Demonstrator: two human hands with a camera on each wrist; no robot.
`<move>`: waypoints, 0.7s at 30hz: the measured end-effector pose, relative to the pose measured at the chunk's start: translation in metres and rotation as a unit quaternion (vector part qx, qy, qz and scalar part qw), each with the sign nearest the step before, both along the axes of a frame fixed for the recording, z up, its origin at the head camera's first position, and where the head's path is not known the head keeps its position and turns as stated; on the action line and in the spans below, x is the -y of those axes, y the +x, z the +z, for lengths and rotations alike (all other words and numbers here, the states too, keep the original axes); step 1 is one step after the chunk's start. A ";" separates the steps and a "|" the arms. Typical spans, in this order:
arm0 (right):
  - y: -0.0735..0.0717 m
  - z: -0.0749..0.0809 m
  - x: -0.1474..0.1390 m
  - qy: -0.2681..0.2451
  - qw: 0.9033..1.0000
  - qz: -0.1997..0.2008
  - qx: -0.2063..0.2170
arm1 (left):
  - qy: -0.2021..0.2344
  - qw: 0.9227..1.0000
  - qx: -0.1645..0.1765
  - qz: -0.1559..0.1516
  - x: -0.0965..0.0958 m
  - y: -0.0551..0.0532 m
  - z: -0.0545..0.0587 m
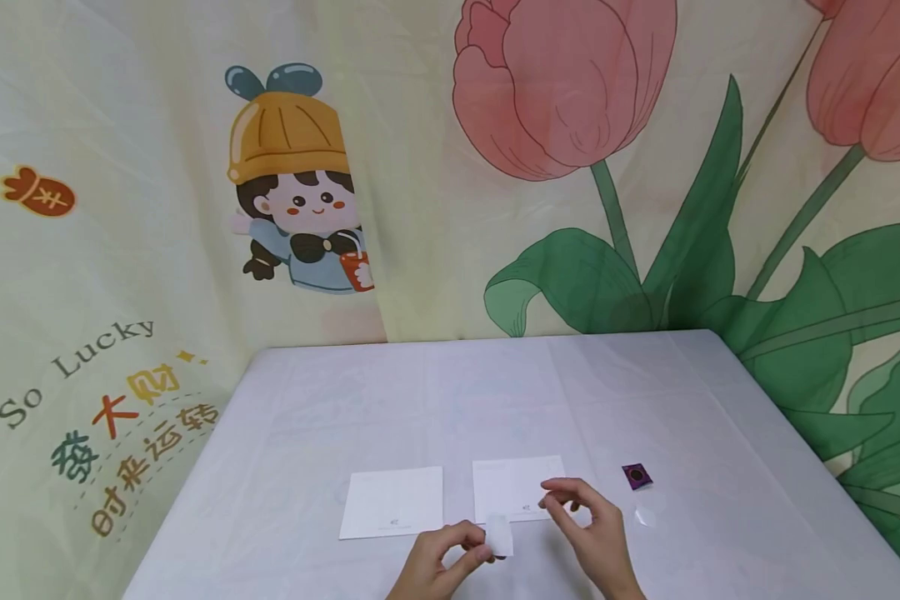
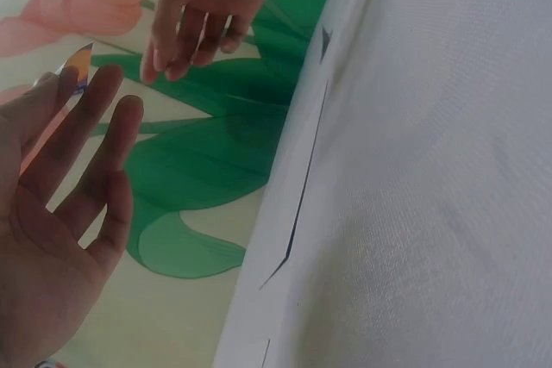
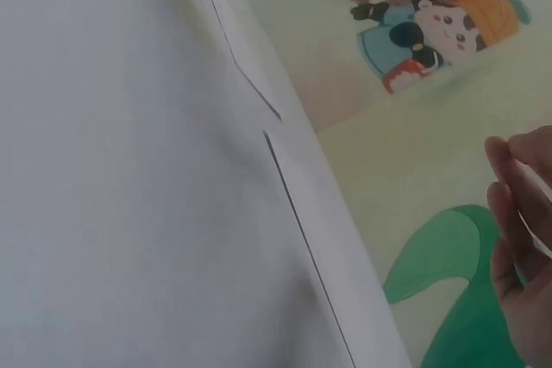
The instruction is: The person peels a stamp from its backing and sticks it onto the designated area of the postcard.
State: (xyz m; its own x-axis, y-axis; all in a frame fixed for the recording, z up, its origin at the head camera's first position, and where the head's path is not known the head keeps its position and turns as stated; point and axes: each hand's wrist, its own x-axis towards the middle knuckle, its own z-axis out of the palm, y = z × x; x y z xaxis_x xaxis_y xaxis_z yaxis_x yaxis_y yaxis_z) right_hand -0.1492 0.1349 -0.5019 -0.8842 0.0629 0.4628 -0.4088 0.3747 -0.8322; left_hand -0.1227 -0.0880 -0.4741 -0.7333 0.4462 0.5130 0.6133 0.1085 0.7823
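My left hand (image 1: 446, 557) pinches a small white square piece (image 1: 499, 536) between thumb and fingertips, in front of the right-hand card. In the left wrist view the left hand (image 2: 65, 187) holds the same thin piece (image 2: 79, 69), whose other face shows orange and purple. My right hand (image 1: 591, 529) hovers to the right with thumb and index finger bent toward each other, and nothing shows between them. Its fingertips overlap the lower right of the right white card (image 1: 513, 487). In the right wrist view, the right hand (image 3: 526, 239) is at the right edge.
Another white card (image 1: 393, 502) lies to the left on the white-covered table (image 1: 420, 400). A small purple square with a dark round centre (image 1: 637, 476) lies to the right, with a shiny clear piece (image 1: 645, 517) below it. Printed cloth (image 1: 427, 167) hangs behind.
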 end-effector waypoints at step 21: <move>0.019 0.036 0.028 -0.022 0.971 0.188 -0.148 | 0.014 1.000 -0.027 -0.005 0.001 -0.008 -0.021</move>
